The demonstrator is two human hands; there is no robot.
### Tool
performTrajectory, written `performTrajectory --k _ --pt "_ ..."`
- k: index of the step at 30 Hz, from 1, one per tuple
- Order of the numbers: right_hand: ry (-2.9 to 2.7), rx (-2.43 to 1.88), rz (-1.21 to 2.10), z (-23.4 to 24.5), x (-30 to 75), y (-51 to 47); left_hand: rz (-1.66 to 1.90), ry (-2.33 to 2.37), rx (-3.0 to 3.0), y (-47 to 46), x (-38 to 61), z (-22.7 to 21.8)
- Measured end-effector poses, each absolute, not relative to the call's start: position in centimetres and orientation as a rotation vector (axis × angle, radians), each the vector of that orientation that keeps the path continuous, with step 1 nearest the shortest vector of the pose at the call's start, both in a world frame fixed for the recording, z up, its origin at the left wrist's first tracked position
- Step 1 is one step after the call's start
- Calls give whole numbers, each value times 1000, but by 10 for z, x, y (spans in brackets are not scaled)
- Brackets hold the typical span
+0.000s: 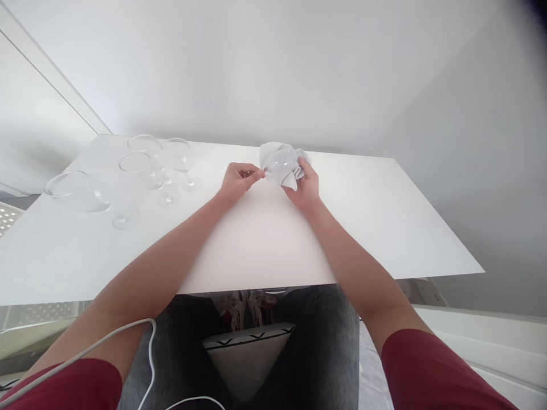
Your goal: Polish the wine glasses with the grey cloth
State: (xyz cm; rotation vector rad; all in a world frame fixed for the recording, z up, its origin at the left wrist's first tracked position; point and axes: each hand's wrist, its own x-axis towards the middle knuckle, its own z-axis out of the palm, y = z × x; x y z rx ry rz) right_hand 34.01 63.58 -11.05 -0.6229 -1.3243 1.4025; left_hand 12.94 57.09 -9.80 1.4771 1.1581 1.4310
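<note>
One wine glass [281, 165]: held up over the back part of the table, tilted onto its side, bowl toward the right, foot end toward the left.
Cloth [273, 149]: white, bunched behind and around the bowl; whether any is inside is hard to tell.
Left hand [241, 177]: thumb and fingers pinched together at the stem end; exact grip on stem or foot hidden.
Right hand [308, 185]: curled around the cloth, gripping it at the bowl; thumb on top.
Progress: cloth work on this glass looks under way, judging by the cloth at the bowl; not yet set down.
Other glasses [154, 181]: four, upright on the left of the table, rims up, three close together, one nearer the front left; nothing touching them by hand.
Done or left: clear glass all round, so cannot tell which of the four have had the cloth.
Table [384, 216]: white, pale wall [299, 68] behind.
Near edge: dark trousers [331, 341] and shoes [237, 310] below, white cable [143, 320] across the left arm, red sleeves [427, 364].
</note>
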Motion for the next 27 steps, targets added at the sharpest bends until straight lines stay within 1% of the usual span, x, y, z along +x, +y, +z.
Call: performTrajectory --k 3,9,13,15,18,21,24,27 --pt "-1307 -573 1352 -105 335 628 1481 1212 1353 573 128 -99" --pt "-1614 -619 1062 -95 336 612 1464 1247 1255 572 127 -96" --pt "-1666 -630 870 -93 339 604 1463 1307 1296 575 127 -100" --pt "-1788 -594 750 -94 339 606 1470 1390 1412 577 127 -104" --pt "-2109 -514 514 -100 334 618 1509 1502 1758 580 129 -109" --pt "-2188 -510 321 -107 331 631 1494 1558 2068 581 131 -115" --pt "-2100 -595 303 -107 331 632 1421 1559 2265 580 132 -119" --pt "-1984 -736 485 -104 335 624 1374 1506 2420 578 131 -121"
